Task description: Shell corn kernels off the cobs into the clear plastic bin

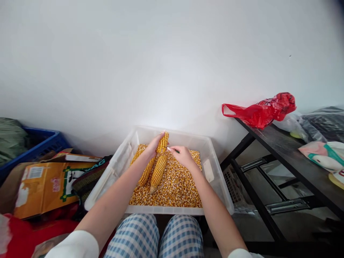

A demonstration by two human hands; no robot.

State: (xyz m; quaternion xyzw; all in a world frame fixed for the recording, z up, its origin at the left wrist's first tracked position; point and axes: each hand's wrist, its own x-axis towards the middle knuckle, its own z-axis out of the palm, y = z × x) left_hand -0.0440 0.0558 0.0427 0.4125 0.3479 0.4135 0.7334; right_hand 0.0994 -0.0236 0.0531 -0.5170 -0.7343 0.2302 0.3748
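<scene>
My left hand is wrapped around an upright corn cob full of yellow kernels. Its lower part shows a patch where kernels look disturbed. In my right hand is a small tool with a pale, shiny tip against the lower right side of that cob; a dark bit shows between the fingers, and its exact kind is hidden. Below, a second cob lies on loose corn kernels. More cobs rest to its left, partly covered by my left forearm.
A clear plastic bin holds the kernels and stands before my knees, near a white wall. To the left are an orange cardboard box and a blue crate. A black table with a red plastic bag stands right.
</scene>
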